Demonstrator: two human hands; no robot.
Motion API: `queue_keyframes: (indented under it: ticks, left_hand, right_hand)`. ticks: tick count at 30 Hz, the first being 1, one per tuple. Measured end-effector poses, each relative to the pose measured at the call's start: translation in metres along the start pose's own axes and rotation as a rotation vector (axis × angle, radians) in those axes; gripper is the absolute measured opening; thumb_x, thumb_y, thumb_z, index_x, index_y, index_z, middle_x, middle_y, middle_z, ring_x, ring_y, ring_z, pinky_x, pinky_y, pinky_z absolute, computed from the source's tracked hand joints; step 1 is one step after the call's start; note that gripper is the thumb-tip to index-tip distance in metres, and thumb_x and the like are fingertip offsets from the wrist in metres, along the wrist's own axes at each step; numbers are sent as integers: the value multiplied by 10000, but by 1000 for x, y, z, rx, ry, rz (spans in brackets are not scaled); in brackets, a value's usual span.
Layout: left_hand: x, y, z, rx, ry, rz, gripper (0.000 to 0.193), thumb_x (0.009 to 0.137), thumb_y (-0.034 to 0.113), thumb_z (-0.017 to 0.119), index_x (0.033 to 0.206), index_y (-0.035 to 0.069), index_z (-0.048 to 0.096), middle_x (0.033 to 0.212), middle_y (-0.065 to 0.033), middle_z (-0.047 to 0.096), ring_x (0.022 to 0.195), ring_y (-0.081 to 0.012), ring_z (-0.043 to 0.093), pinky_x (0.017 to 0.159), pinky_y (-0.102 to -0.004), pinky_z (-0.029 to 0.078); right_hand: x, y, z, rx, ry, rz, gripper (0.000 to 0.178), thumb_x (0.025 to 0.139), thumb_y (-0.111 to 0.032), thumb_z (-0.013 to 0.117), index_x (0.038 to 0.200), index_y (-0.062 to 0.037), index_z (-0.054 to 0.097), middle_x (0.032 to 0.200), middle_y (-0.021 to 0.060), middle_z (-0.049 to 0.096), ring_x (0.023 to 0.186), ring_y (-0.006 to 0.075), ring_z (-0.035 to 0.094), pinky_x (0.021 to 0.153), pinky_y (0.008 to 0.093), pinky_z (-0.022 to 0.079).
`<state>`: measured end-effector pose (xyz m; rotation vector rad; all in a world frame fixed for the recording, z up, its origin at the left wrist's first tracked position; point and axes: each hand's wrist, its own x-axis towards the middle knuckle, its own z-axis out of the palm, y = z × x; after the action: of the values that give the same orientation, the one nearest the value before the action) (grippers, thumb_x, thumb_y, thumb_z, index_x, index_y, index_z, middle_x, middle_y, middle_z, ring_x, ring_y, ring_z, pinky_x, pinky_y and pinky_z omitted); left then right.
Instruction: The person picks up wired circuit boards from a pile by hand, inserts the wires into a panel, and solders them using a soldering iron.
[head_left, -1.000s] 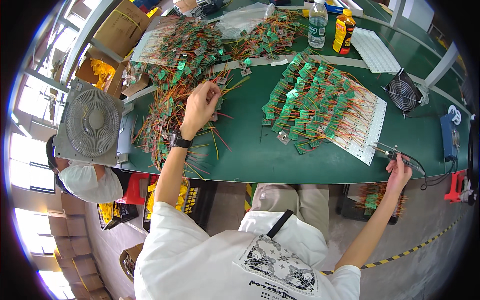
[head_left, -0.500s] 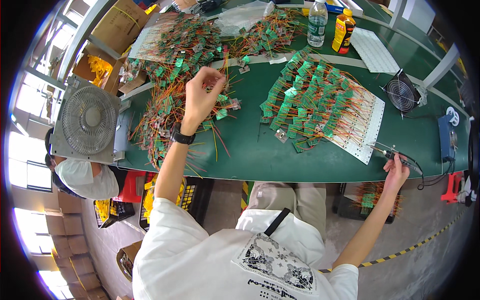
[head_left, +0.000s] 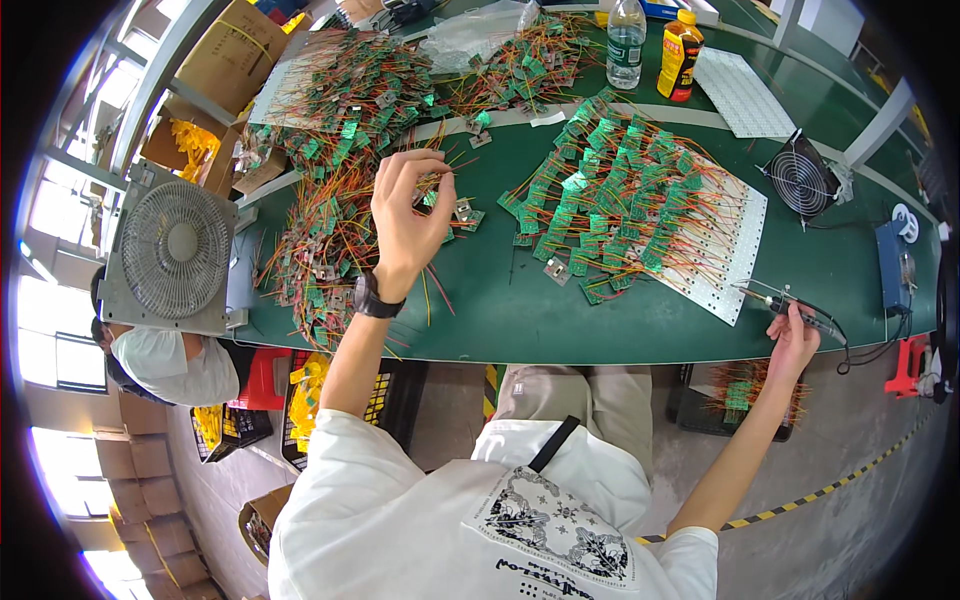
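My left hand, with a dark watch on its wrist, hovers over the right side of a tangled pile of small green circuit boards with red and yellow wires. Its fingers curve loosely, apart from the thumb, with nothing visible between them. At the table's front right, my right hand is closed around a soldering iron, its thin tip pointing left toward a perforated white board. Overlapping rows of wired circuit boards cover that board's left part and spread onto the green table.
A water bottle and a yellow drink bottle stand at the back. A small fan and blue soldering station sit right; a larger fan stands left. A seated person is beyond it. Crates are below.
My left hand has come slightly nearer, and its fingers have loosened from a tighter curl. My right hand keeps the soldering iron in nearly the same place. The view has shifted slightly.
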<state>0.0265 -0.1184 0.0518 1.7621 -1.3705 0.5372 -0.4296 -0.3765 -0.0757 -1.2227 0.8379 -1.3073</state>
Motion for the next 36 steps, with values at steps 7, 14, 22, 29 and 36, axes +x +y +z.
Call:
queue_keyframes:
  ticks: [7,14,22,29,36]
  left_hand:
    - [-11,-11,46,264,-409,-79,178,837,160,660,966,38,652,933,-86,685,860,-248,665,752,-358,525]
    - [-16,-52,79,-116,-673,-401,295,806,227,740,1029,41,688,865,-65,679,772,-178,649,722,-318,529]
    - [-17,-47,64,-366,-591,-455,186,882,149,696,959,-19,683,845,-35,662,794,-104,629,713,-256,497]
    - [-2,21,56,-488,-374,-452,197,972,106,572,1090,-45,615,911,-69,728,877,-102,656,832,-256,488]
    - [2,111,92,-673,-709,-175,109,879,80,701,888,-29,690,758,-78,724,706,-135,704,670,-271,540]
  right_hand:
    - [0,0,-2,7,4,0,199,918,-122,642,1011,54,641,682,81,624,502,138,552,465,230,391]
    - [-1,1,2,10,6,29,221,905,-137,659,1029,46,646,687,82,636,492,141,556,464,234,383]
    - [-3,-4,1,-5,10,30,219,900,-140,661,1019,44,647,683,82,633,494,143,559,466,239,383]
    - [-4,-6,0,34,11,49,220,904,-129,655,1032,49,639,690,89,630,497,145,561,467,234,389]
    - [-5,-8,4,-41,20,63,225,908,-153,640,1039,29,636,668,53,624,501,132,559,465,234,388]
